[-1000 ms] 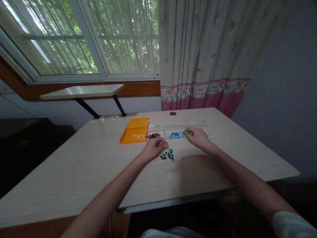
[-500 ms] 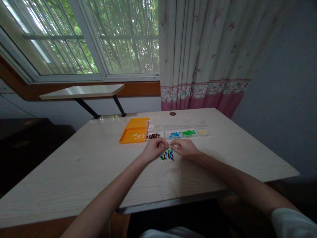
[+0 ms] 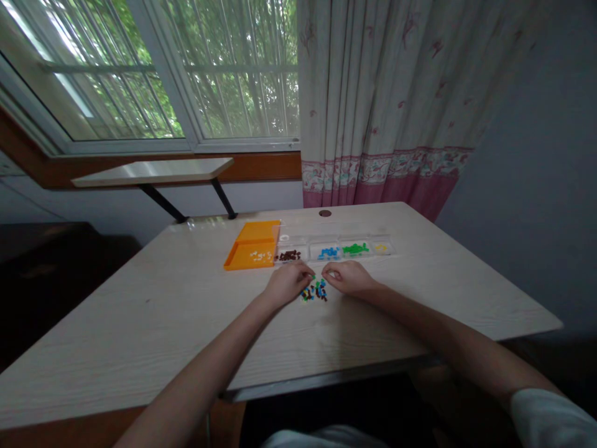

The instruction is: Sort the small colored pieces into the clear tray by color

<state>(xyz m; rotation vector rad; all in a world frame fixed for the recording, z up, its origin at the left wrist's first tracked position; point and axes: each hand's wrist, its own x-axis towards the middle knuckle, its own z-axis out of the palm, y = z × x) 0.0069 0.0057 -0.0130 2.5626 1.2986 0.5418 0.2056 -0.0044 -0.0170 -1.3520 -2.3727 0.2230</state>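
My left hand (image 3: 288, 281) is closed in a pinch, with a small green piece (image 3: 314, 276) at its fingertips. Across a narrow gap, my right hand (image 3: 349, 277) is also pinched; anything between its fingertips is too small to make out. Just below both hands, a loose pile of tiny brown, blue, green and yellow pieces (image 3: 319, 291) lies on the table. Beyond them stands a clear compartment tray (image 3: 321, 239). It holds brown pieces (image 3: 289, 255), blue pieces (image 3: 329, 253), green pieces (image 3: 356, 249) and a few yellow pieces (image 3: 381, 247), kept apart by colour.
Left of the clear tray, an orange case (image 3: 252, 231) lies open with small white pieces (image 3: 260, 256) inside. A raised shelf (image 3: 158, 170) on black legs stands at the back left of the pale wooden table (image 3: 186, 311). Behind hang curtains (image 3: 373, 124) beside a window.
My hands have moved slightly apart, leaving a wider gap between the fingertips. The green piece stays by my left fingertips. The tray and case have not moved.
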